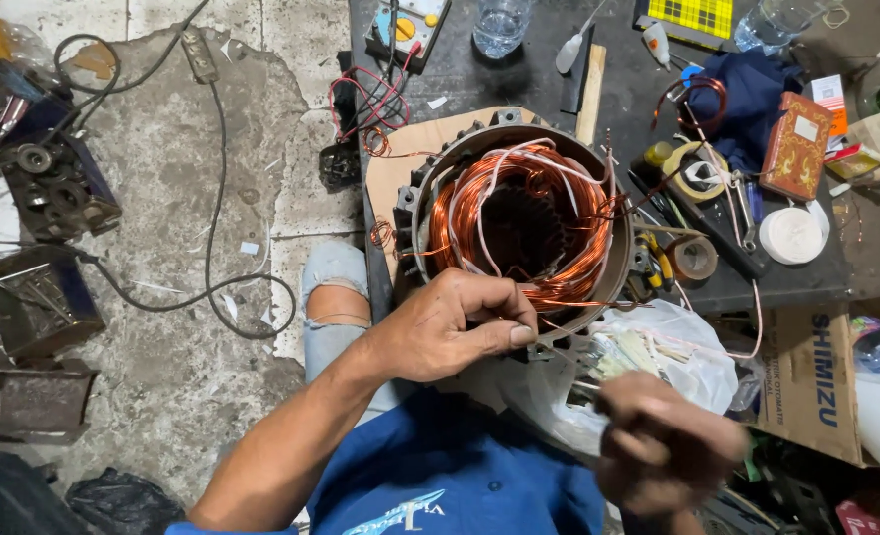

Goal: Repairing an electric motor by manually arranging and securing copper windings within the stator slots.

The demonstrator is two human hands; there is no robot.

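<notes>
**Stator winding sits at the worktop's near edge, under the left hand**

Stator, a round metal housing packed with copper winding, lies on its side face with its bore opening straight up toward the camera, so its long axis runs vertically out of the worktop. It rests on a sheet of cardboard at the near left corner of the worktop, overhanging the near edge toward the person's lap.

Left hand is the nearer of the two: it lies on the near rim of the housing, fingers curled narrow, thumb and forefinger pinched on what looks like a thin wire or sleeve at the edge of the coil. The winding therefore lies just ahead of and above this hand, touching it.

Right hand is lower and to the right, off the near edge of the worktop and apart from the housing. It is blurred; the fingers seem closed into a loose fist, perhaps on thin strips or wire, but I cannot tell what it holds. A clear plastic bag of pale strips lies between it and the stator.

Tape rolls, pliers and a red box crowd the right side of the worktop.
</notes>
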